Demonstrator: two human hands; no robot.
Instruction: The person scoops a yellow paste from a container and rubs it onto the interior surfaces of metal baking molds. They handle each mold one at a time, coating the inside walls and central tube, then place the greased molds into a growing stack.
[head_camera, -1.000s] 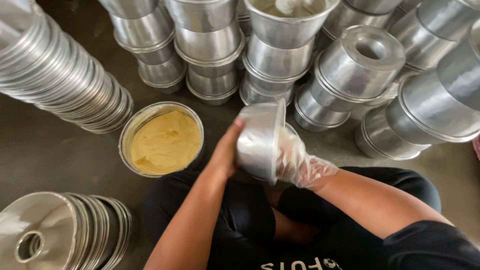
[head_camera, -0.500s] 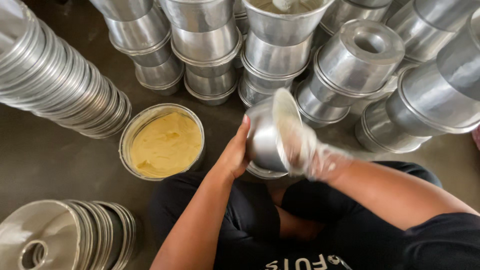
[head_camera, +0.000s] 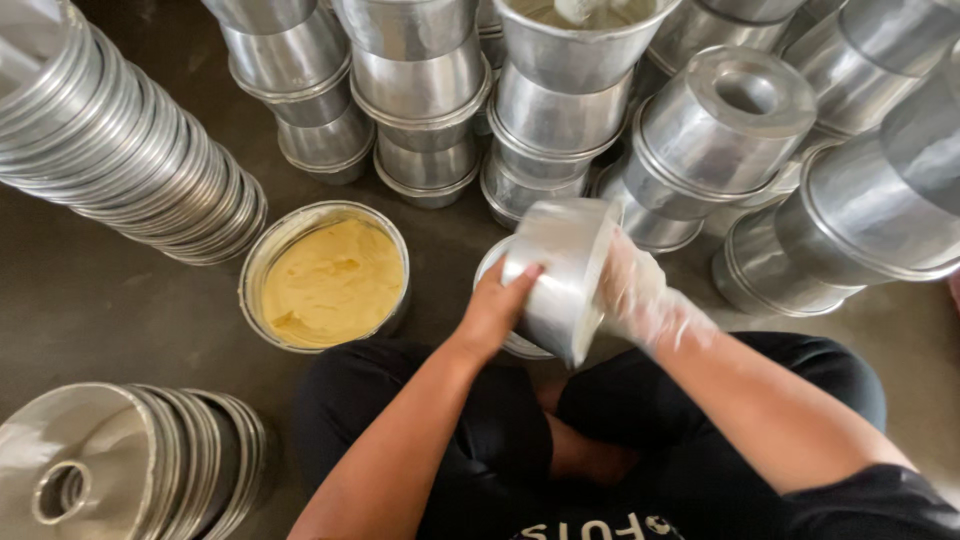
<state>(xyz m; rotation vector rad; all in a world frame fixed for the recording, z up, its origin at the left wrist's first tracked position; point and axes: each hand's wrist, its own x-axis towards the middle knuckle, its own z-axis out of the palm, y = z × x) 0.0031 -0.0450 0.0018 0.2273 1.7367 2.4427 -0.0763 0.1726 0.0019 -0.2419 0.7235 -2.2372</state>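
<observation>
I sit cross-legged on the floor. My left hand (head_camera: 497, 305) grips the outside of a round aluminium baking tin (head_camera: 558, 272) tilted on its side, its mouth turned to the right. My right hand (head_camera: 640, 290), in a thin clear plastic glove, reaches into the tin's mouth and touches its inside. Under the tin lies another round metal pan (head_camera: 490, 268), mostly hidden. To the left stands a metal tub of pale yellow grease (head_camera: 330, 280).
Stacks of aluminium tins (head_camera: 425, 90) stand across the back and right, some with a centre tube (head_camera: 720, 130). A leaning stack of pans (head_camera: 120, 150) lies at the left. More ring pans (head_camera: 110, 465) lie at bottom left. The floor is dark concrete (head_camera: 90, 300).
The tin has turned in my hands and dropped slightly lower. My gloved right hand has kept moving around its inside. The view has shifted a little.
</observation>
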